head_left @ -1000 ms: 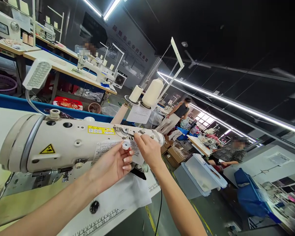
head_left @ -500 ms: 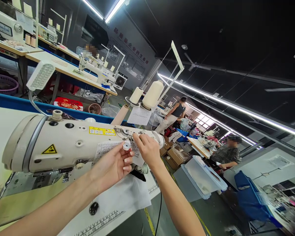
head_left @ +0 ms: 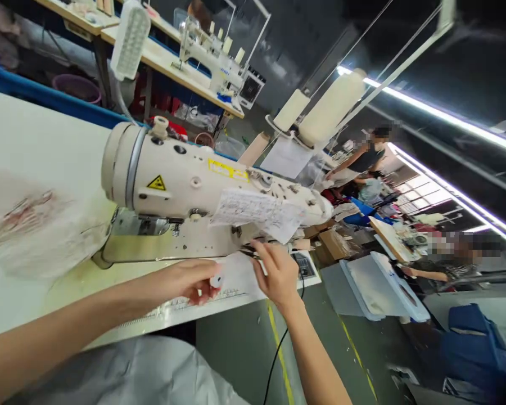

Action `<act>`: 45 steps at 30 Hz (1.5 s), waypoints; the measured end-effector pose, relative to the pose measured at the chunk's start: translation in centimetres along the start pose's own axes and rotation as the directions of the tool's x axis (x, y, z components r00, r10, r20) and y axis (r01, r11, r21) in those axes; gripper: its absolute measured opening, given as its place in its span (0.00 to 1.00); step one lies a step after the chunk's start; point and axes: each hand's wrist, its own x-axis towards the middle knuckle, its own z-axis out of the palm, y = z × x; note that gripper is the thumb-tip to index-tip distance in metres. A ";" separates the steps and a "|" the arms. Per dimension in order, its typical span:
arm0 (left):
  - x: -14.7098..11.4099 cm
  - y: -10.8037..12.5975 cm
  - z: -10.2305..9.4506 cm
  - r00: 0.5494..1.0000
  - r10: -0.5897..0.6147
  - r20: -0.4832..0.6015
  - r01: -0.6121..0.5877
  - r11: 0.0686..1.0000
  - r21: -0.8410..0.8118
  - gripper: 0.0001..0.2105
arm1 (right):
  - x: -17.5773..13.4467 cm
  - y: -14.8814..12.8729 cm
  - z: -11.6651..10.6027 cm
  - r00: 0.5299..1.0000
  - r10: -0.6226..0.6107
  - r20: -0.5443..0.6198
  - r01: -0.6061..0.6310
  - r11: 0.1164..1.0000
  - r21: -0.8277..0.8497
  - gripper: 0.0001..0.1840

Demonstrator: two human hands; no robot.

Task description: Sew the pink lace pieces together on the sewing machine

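My left hand [head_left: 185, 283] is closed, pinching a small white bobbin [head_left: 216, 280] between thumb and fingertips above the table's front edge. To its right, my right hand [head_left: 277, 273] is raised with its fingers bent towards the thumb; whatever they hold is too fine or blurred to make out. Its fingertips are just below the arm of a cream sewing machine [head_left: 181, 169]. A handwritten paper sheet [head_left: 253, 209] hangs on the machine's front. White paper or cloth [head_left: 236, 274] lies behind and between my hands.
Thread cones [head_left: 333, 109] stand on a rack behind the machine. A lamp [head_left: 130, 39] rises at its left end. Clear plastic [head_left: 46, 225] lies on the left tabletop. A lidded plastic bin [head_left: 375, 287] stands to the right. A black cable [head_left: 276, 360] hangs down. Other people are farther back.
My view has tilted down and shifted left. Both hands have moved from the machine's top down below its arm and farther apart. The bobbin stays in my left hand.
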 end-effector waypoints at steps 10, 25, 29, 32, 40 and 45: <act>-5.0 -7.3 -6.1 0.698 0.672 -0.247 0.130 0.220 0.967 0.16 | 2.0 -6.0 10.7 0.905 0.003 0.426 -0.075 0.985 0.152 0.17; -6.5 -8.6 -6.6 0.726 0.651 -0.221 0.241 0.060 0.969 0.14 | -1.0 -9.4 5.6 0.810 0.160 0.564 -0.305 0.937 0.172 0.06; -6.5 -8.8 -6.5 0.697 0.653 -0.295 0.179 0.240 0.954 0.11 | -0.9 -9.4 5.6 0.838 0.157 0.523 -0.316 0.920 0.231 0.10; -6.3 -8.7 -6.4 0.691 0.640 -0.337 0.130 0.348 0.928 0.10 | -1.1 -9.2 5.4 0.828 0.212 0.519 -0.425 0.842 0.333 0.10; -7.5 -9.3 -6.5 0.677 0.690 -0.256 0.195 0.167 0.966 0.17 | 0.2 -10.9 5.2 0.841 0.330 0.428 -0.538 0.589 0.603 0.10; -10.5 -9.9 -7.1 0.618 0.758 -0.208 0.287 0.030 0.958 0.17 | 2.5 -15.9 6.7 0.913 0.048 0.404 -0.311 0.725 0.615 0.12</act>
